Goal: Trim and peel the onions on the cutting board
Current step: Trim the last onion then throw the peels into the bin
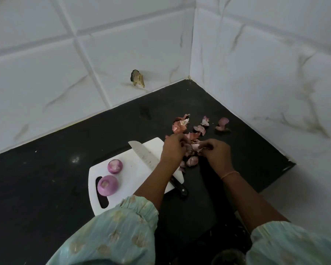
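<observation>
Two peeled purple onions sit on the white cutting board: one further back, a larger one near the board's handle slot. A knife lies diagonally across the board, its black handle under my left forearm. Past the board's right edge, my left hand grips an onion that is mostly hidden by my fingers. My right hand pinches a piece of its skin. Trimmed onion pieces lie just below my hands.
A pile of onion skins is scattered on the black countertop behind my hands, toward the corner. White tiled walls close in at the back and right. A hole in the back wall tile shows above the counter.
</observation>
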A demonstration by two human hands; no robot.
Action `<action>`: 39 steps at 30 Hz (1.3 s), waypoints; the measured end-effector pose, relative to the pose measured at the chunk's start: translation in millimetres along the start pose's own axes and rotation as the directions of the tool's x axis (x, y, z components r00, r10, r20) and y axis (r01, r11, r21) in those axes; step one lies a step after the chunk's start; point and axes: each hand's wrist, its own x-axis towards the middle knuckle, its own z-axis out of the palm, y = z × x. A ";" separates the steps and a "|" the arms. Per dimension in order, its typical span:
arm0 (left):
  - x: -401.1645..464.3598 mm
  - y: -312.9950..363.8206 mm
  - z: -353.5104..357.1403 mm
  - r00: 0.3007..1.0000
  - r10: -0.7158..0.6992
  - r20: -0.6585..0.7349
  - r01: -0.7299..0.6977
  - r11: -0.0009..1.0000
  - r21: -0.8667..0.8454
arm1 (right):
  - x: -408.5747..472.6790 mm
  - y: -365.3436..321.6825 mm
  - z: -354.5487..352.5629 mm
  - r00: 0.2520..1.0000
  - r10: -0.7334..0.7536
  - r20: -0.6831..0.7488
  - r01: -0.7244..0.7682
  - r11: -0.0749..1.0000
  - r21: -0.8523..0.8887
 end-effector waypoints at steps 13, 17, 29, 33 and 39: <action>-47.1 71.4 22.4 0.910 -0.238 0.341 0.397 0.259 -0.880 | -24.7 -13.4 -41.3 0.787 0.438 0.435 -0.431 -0.114 0.895; -82.3 102.1 48.3 0.902 -0.173 0.395 0.423 0.175 -0.889 | -58.1 -10.2 -81.7 0.805 0.494 0.329 -0.340 -0.071 0.938; -221.6 102.4 247.3 0.642 -0.215 0.736 0.766 0.208 -0.608 | -216.4 160.2 -122.1 0.533 0.809 0.249 -0.120 -0.219 0.968; -270.7 58.4 321.4 0.385 -0.338 0.859 0.922 0.180 -0.342 | -279.4 254.2 -80.5 0.318 0.908 0.274 -0.238 -0.203 0.950; -316.7 -3.1 392.1 0.239 -0.536 0.810 0.964 0.229 -0.133 | -342.4 352.6 -19.8 0.142 0.922 0.360 -0.369 -0.288 0.884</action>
